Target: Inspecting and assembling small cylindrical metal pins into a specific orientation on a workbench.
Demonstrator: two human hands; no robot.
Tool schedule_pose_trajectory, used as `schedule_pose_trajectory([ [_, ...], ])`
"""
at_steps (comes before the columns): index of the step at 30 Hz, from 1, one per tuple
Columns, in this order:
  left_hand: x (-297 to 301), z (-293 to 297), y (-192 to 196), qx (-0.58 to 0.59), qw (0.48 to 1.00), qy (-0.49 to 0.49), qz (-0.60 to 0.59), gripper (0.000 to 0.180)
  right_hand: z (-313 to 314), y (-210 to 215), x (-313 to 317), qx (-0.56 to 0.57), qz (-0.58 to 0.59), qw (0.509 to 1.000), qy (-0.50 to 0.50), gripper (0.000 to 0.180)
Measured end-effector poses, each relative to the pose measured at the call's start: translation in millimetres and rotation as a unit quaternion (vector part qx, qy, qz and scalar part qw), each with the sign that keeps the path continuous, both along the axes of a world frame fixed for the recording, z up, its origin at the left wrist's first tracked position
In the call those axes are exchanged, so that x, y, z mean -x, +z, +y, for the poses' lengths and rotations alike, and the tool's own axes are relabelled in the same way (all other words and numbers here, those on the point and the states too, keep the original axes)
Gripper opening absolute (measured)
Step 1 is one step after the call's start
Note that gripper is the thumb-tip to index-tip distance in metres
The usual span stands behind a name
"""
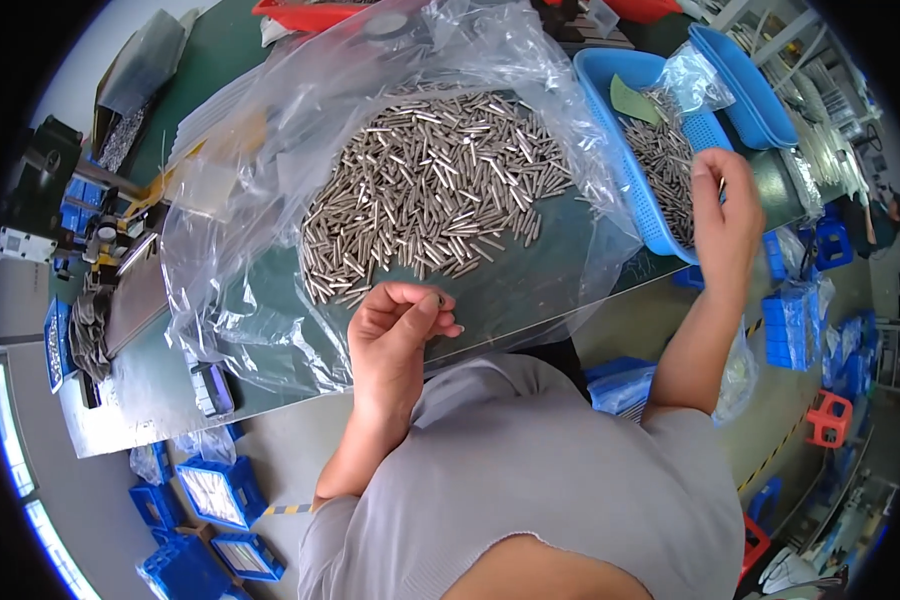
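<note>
The left hand [395, 335] is curled, with thumb and forefinger pressed together on one small metal pin [440, 297], which shows only at the fingertips. This hand is just below the big heap of metal pins [430, 185], lying on a clear plastic bag [240, 200] spread over the green table [530, 290]. The right hand [725, 215] is over the near edge of the blue basket [625, 170], where more pins lie. Its fingers are bent inward; if they pinch something, I cannot tell.
</note>
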State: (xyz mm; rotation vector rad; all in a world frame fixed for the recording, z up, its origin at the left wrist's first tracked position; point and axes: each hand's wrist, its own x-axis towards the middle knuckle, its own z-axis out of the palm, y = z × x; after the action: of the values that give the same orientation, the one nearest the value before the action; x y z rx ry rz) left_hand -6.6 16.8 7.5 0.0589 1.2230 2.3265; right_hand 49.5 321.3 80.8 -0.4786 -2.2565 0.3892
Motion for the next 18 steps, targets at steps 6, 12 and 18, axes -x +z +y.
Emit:
schedule_pose_trajectory([
  [6,4.7,1.5,-2.7,0.003,1.0,0.021,-0.009,0.004,-40.4,-10.0,14.7,-0.05,0.022,0.985,0.166,0.018],
  [12,2.8,-3.2,-2.1,0.006,1.0,0.024,-0.01,0.005,-96.5,-62.6,38.7,0.075,-0.152,0.891,0.42,0.017],
  [18,1.0,-9.0,-3.0,0.001,1.0,0.027,-0.016,0.006,-103.1,-63.3,44.0,-0.004,-0.182,0.889,0.42,0.014],
])
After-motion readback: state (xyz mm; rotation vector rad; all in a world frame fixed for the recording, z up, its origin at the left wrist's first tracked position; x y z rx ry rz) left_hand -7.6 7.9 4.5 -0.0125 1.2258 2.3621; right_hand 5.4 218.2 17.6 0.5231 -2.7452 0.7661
